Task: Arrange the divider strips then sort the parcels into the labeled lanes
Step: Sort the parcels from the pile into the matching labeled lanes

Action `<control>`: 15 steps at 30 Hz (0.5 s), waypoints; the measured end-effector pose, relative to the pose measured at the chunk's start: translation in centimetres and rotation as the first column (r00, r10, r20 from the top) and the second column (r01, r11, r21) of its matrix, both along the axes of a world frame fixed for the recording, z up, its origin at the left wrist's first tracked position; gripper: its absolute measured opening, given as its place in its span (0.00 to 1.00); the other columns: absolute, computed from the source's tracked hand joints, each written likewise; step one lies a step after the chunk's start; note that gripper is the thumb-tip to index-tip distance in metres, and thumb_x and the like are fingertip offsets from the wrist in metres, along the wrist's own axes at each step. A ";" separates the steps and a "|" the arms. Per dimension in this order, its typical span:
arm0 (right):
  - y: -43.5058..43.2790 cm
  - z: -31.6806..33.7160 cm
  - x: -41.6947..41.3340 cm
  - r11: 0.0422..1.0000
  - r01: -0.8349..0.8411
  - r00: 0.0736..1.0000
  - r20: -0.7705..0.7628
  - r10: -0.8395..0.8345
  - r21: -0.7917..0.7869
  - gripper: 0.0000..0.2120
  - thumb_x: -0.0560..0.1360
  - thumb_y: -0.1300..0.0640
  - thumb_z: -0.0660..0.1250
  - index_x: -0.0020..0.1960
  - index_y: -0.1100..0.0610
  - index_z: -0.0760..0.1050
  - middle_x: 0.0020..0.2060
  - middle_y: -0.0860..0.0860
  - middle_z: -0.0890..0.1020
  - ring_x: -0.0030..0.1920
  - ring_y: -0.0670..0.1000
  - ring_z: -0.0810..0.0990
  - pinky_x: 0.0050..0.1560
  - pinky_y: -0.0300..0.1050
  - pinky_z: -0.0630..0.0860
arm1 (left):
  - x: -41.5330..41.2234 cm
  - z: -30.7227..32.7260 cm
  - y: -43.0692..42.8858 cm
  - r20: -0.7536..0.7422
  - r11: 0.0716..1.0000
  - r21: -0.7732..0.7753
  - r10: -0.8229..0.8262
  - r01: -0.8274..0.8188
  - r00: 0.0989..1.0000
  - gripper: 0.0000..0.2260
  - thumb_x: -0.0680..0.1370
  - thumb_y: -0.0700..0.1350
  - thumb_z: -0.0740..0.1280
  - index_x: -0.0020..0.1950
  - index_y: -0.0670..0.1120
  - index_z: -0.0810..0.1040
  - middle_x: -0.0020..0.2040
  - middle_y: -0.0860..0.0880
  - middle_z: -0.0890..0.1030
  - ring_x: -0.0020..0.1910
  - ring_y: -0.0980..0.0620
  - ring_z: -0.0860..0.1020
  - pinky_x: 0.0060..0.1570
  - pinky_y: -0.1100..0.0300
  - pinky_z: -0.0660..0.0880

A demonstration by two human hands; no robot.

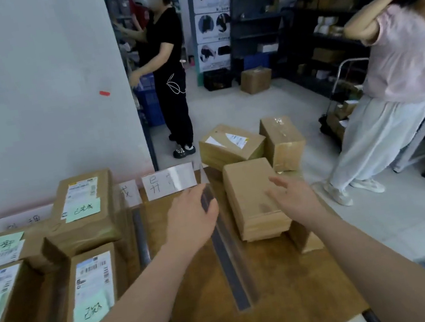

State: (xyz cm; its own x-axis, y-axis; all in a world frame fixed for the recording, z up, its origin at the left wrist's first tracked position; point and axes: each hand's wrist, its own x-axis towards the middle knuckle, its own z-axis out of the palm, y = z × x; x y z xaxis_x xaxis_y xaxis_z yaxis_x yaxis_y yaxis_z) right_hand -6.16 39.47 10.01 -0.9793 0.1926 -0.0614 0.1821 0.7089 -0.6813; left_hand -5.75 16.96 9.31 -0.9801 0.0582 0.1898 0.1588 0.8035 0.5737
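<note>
Strips lie on the brown table [200, 306]. A clear strip [230, 263] runs between the two hands, and a dark strip [140, 237] lies more to the left. The left hand [190, 216] is open, with flat fingers right at the clear strip. The right hand [292, 197] is open too, fingers spread over a plain parcel [249, 196]. Parcels with stickers [83, 207] sit on the left side.

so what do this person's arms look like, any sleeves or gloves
Both are bare. The left arm and right arm show no sleeve up to the frame edge. No gloves, watch, rings or markings are visible.
</note>
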 end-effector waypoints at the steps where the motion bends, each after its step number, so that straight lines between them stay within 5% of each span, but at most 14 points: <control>1: 1.7 -0.4 0.2 1.000 0.014 1.000 0.011 -0.014 -0.024 0.21 0.79 0.52 0.63 0.71 0.53 0.70 0.67 0.52 0.75 0.61 0.52 0.75 0.53 0.39 0.68 | 0.0 -0.5 1.7 0.041 1.000 0.004 0.003 -0.003 0.999 0.22 0.80 0.54 0.62 0.73 0.50 0.69 0.67 0.48 0.75 0.65 0.47 0.73 0.64 0.50 0.70; 4: 5.4 -2.0 -0.1 0.999 0.003 0.998 0.055 0.000 -0.048 0.21 0.78 0.54 0.63 0.70 0.57 0.70 0.67 0.53 0.75 0.61 0.53 0.75 0.54 0.41 0.67 | -0.3 -1.8 6.0 0.150 1.000 0.019 0.008 -0.010 0.989 0.26 0.80 0.54 0.62 0.77 0.49 0.63 0.73 0.47 0.70 0.70 0.47 0.69 0.67 0.53 0.67; 6: 6.7 -2.9 -0.7 0.998 -0.011 0.994 0.109 0.017 -0.060 0.23 0.78 0.53 0.63 0.72 0.57 0.67 0.68 0.54 0.73 0.66 0.55 0.72 0.60 0.46 0.68 | -0.7 -2.4 8.2 0.204 0.997 0.072 0.005 -0.020 0.979 0.25 0.80 0.52 0.63 0.76 0.48 0.64 0.71 0.47 0.72 0.63 0.53 0.72 0.58 0.63 0.70; 8: 7.5 -3.8 -1.4 0.995 -0.026 0.991 0.127 0.038 -0.099 0.17 0.79 0.54 0.62 0.66 0.57 0.72 0.58 0.52 0.77 0.61 0.56 0.74 0.53 0.44 0.69 | -1.0 -2.7 9.9 0.254 0.991 0.127 0.014 -0.048 0.967 0.24 0.80 0.50 0.64 0.75 0.48 0.65 0.68 0.47 0.74 0.54 0.58 0.69 0.49 0.68 0.67; 10: 8.0 -4.5 -2.1 0.986 -0.053 0.987 0.143 0.076 -0.157 0.09 0.80 0.55 0.59 0.54 0.56 0.77 0.46 0.48 0.78 0.52 0.53 0.76 0.42 0.39 0.68 | -1.5 -3.1 11.1 0.312 0.981 0.177 0.023 -0.082 0.950 0.24 0.80 0.50 0.64 0.75 0.49 0.64 0.68 0.48 0.74 0.56 0.56 0.71 0.53 0.63 0.69; 15: 8.4 -5.9 -2.8 0.908 -0.009 0.963 0.239 0.120 -0.420 0.17 0.82 0.51 0.54 0.59 0.54 0.79 0.53 0.49 0.81 0.50 0.46 0.76 0.51 0.38 0.72 | -1.9 -3.4 12.7 0.403 0.935 0.281 0.090 -0.216 0.911 0.23 0.79 0.51 0.66 0.72 0.47 0.66 0.68 0.46 0.74 0.62 0.49 0.74 0.60 0.55 0.72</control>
State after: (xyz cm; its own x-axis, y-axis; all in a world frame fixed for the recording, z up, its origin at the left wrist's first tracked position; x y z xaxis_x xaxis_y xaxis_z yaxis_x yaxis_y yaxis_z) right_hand -8.95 47.86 4.13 -0.9289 0.0323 -0.3689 0.3514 0.3915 -0.8504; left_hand -7.66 29.69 5.87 -0.9720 -0.0987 -0.2133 -0.2310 0.5687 0.7895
